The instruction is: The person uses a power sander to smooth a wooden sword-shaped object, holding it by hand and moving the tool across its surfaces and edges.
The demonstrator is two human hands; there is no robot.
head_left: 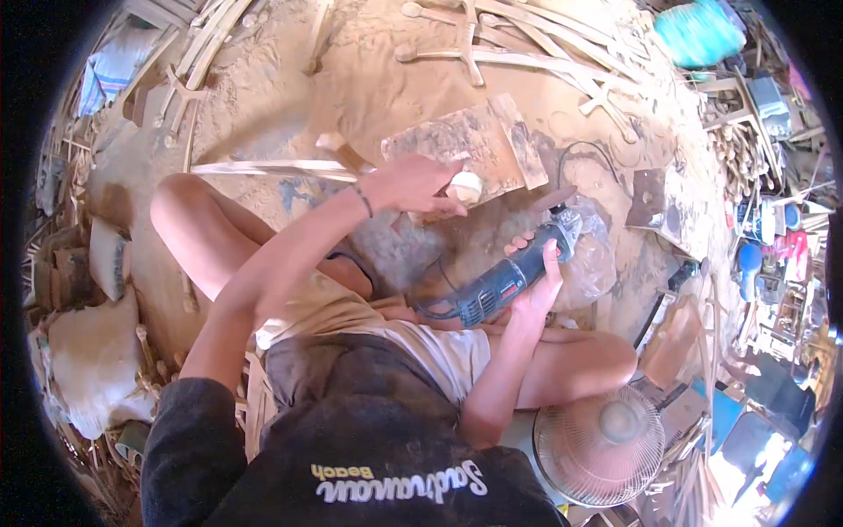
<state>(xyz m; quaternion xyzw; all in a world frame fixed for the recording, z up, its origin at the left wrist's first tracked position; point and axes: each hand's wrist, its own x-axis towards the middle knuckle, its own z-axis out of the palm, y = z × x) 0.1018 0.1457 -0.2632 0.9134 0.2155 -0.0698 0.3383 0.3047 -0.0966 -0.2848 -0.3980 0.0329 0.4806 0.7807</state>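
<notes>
My left hand point(417, 184) is closed around the handle of a pale wooden sword point(281, 169). Its rounded pommel point(466, 186) shows past my fingers, while the crossguard and blade stretch to the left; the handle itself is mostly covered. In my right hand point(543, 277) is a dark blue angle grinder point(502, 288), its head and disc point(557, 198) pointing up and away from me. The disc is apart from the sword, right of the pommel. Beneath my left hand and beyond it lies a dusty wooden board point(439, 140).
I sit cross-legged on dusty ground. Several wooden swords point(527, 61) lie at the far side. Clear plastic point(590, 263) lies beside the grinder's head, and a black cord point(587, 145) curls beyond it. A round caged fan point(601, 448) stands near my right knee; a cushion point(97, 364) is at left.
</notes>
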